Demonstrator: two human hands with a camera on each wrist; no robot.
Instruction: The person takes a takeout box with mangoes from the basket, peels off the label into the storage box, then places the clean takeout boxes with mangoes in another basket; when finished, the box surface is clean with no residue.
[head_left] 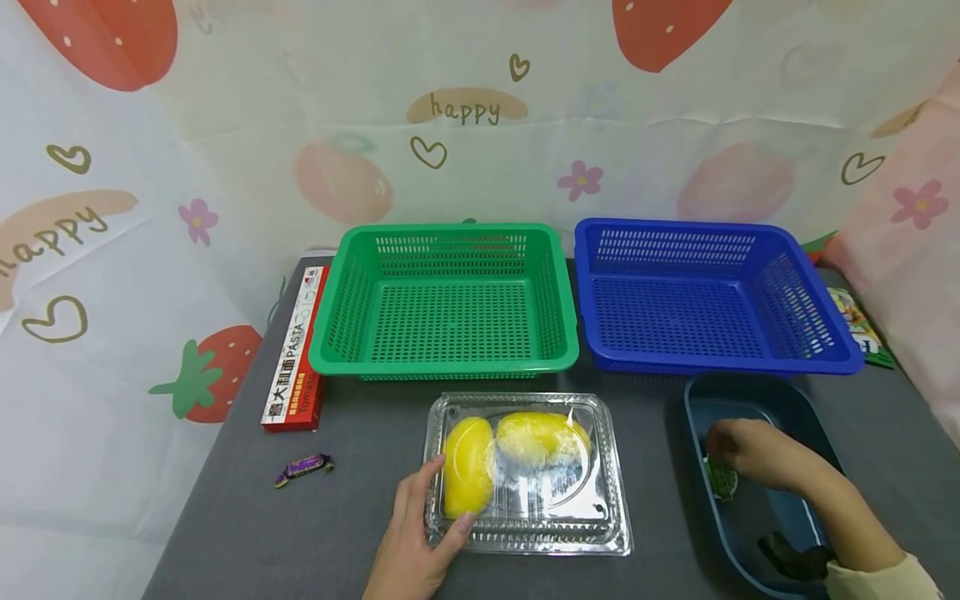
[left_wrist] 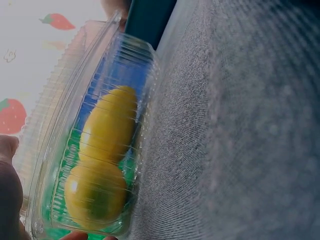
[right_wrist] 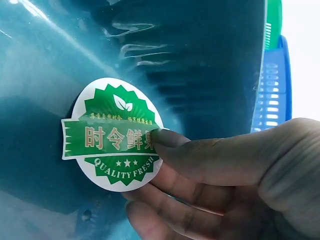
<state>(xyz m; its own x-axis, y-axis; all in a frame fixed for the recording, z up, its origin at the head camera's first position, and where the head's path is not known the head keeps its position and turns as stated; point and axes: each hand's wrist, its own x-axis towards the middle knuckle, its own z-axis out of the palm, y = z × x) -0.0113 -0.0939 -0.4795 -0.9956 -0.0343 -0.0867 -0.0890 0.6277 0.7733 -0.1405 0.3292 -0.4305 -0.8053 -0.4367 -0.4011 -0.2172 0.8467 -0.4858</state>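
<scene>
A clear plastic clamshell box (head_left: pixel 555 500) with two yellow mangoes (head_left: pixel 469 467) inside lies closed on the table. My left hand (head_left: pixel 414 533) rests against its front left corner, fingers along the side and thumb near the front edge. In the left wrist view the mangoes (left_wrist: pixel 107 130) show through the ribbed wall. At the right, my right hand (head_left: pixel 757 454) reaches into a dark blue tub (head_left: pixel 705 492). Thumb and fingers there pinch a round green and white sticker (right_wrist: pixel 117 135) printed "Quality Fresh", also visible in the head view.
A green basket (head_left: pixel 450 367) and a blue basket (head_left: pixel 720 362) stand behind. On the left are a red and white pasta box (head_left: pixel 296 358) and a purple wrapped candy (head_left: pixel 303 467). A green packet (head_left: pixel 862 329) lies at the far right. Some black thing (head_left: pixel 791 557) is under my right wrist.
</scene>
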